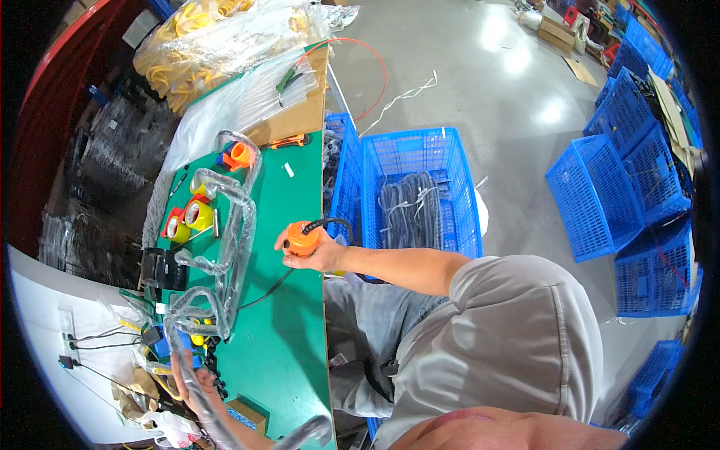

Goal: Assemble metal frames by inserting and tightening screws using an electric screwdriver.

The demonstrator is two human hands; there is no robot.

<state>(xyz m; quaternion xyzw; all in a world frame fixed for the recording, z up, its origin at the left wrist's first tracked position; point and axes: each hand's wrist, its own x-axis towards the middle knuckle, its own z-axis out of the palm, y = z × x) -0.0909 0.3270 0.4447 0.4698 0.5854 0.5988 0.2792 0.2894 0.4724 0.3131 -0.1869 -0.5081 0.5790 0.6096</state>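
My right hand [322, 253] is closed around an orange handheld tool [303, 238] with a black cord, held over the green tabletop [289, 330]. Lower in the head view, my left hand [196, 384] is wrapped around a long bent tube [182, 356], greyish and shiny like clear film. That tube's nearer end curves up by the table's lower edge. More bent lengths of the same tubing [238, 240] lie along the table between the hands and the tape rolls. My left fingers are partly hidden behind the tube.
Yellow tape rolls in red dispensers [196, 214], an orange cutter [289, 141] and a black cylinder [163, 268] lie on the table. Beside it, a blue crate [457, 176] holds bundled dark tubing. Stacked blue crates [596, 199] stand across the floor. Bagged yellow pieces [187, 64] sit at the top.
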